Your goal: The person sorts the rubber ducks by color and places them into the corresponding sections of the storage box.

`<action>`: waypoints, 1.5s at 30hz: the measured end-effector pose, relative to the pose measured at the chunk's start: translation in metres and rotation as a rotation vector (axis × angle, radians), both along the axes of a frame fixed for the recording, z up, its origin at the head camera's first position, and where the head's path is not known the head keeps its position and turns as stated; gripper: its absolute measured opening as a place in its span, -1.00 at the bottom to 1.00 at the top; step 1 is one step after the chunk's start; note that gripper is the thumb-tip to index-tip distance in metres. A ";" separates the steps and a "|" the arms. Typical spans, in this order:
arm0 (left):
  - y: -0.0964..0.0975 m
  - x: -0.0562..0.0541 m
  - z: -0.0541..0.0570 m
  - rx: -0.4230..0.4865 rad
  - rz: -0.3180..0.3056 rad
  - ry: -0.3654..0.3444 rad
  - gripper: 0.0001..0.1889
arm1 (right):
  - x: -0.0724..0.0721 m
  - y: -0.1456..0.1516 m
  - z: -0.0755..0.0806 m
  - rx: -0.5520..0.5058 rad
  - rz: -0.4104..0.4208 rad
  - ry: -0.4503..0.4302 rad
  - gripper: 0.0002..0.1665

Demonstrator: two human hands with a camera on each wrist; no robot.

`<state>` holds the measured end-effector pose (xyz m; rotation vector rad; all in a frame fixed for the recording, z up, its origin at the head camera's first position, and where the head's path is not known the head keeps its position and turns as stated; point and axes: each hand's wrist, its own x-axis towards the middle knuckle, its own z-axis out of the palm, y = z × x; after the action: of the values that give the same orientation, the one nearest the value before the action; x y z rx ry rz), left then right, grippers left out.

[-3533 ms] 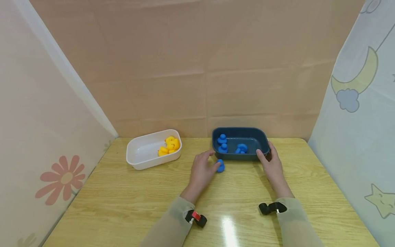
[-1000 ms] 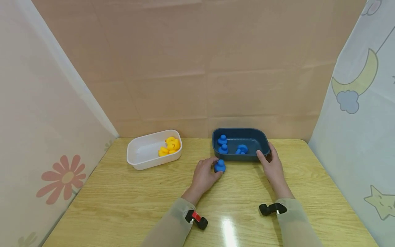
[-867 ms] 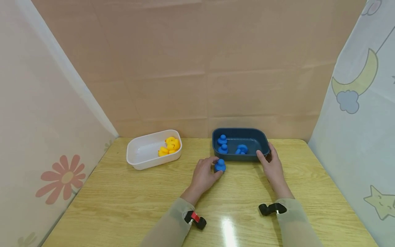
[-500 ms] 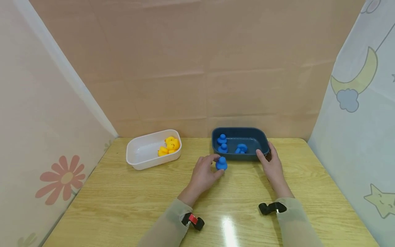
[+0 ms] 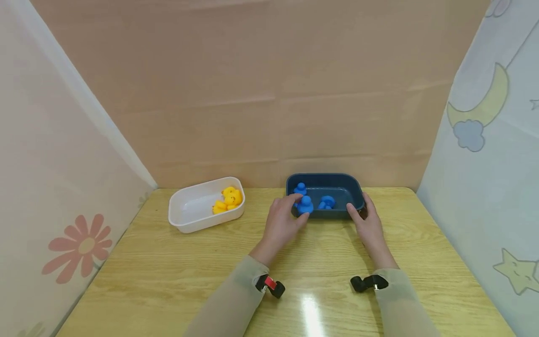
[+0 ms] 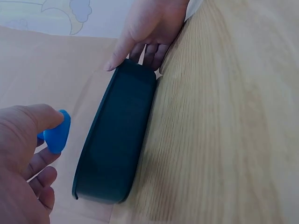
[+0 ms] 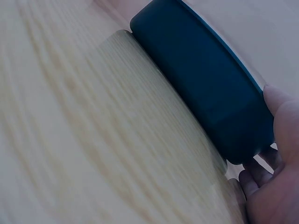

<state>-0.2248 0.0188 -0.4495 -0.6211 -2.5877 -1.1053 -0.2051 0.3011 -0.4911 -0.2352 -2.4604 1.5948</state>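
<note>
My left hand [image 5: 281, 219] pinches a small blue toy [image 5: 305, 205], with a round knob over a wider base, between thumb and fingertips. In the head view it overlaps the near left wall of a dark blue tray [image 5: 337, 214]; the left wrist view shows the toy [image 6: 58, 133] raised above the rim level. My right hand [image 5: 369, 225] grips the tray's right end, thumb at the rim and fingers low against the end wall, also seen in the right wrist view. Inside the tray lie more such blue toys, one upright [image 5: 300, 188] at the left and one tipped piece [image 5: 326, 202] near the middle.
A white tray [image 5: 181, 223] stands to the left, with several yellow rubber ducks [image 5: 231, 196] bunched at its right end. Both trays are at the back of a wooden table [image 5: 168, 276], before a tan cloth backdrop [image 5: 219, 93]. Patterned cloths hang on both sides.
The blue toy stood on the table in front of the tray; my left hand has taken it, lifted it and moved it forward to the tray wall. The right hand keeps its grip.
</note>
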 end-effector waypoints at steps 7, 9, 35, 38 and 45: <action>0.015 -0.015 -0.001 -0.013 0.039 -0.028 -0.44 | -0.001 -0.001 -0.001 -0.004 0.002 0.010 0.17; 0.020 -0.019 -0.001 -0.020 0.047 -0.039 -0.44 | -0.001 -0.001 -0.001 0.002 0.000 0.013 0.17; 0.020 -0.033 -0.012 0.005 0.092 0.001 -0.44 | -0.001 -0.003 0.000 -0.031 0.005 0.011 0.16; 0.011 -0.029 -0.013 0.007 0.101 0.016 -0.45 | -0.001 -0.003 -0.001 -0.022 0.006 0.007 0.17; -0.005 -0.021 -0.016 0.020 0.127 0.009 -0.45 | -0.001 0.000 -0.002 -0.011 -0.001 0.012 0.16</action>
<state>-0.2460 0.0138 -0.4651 -0.4497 -2.5652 -1.0836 -0.2064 0.3008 -0.4934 -0.2276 -2.4430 1.6047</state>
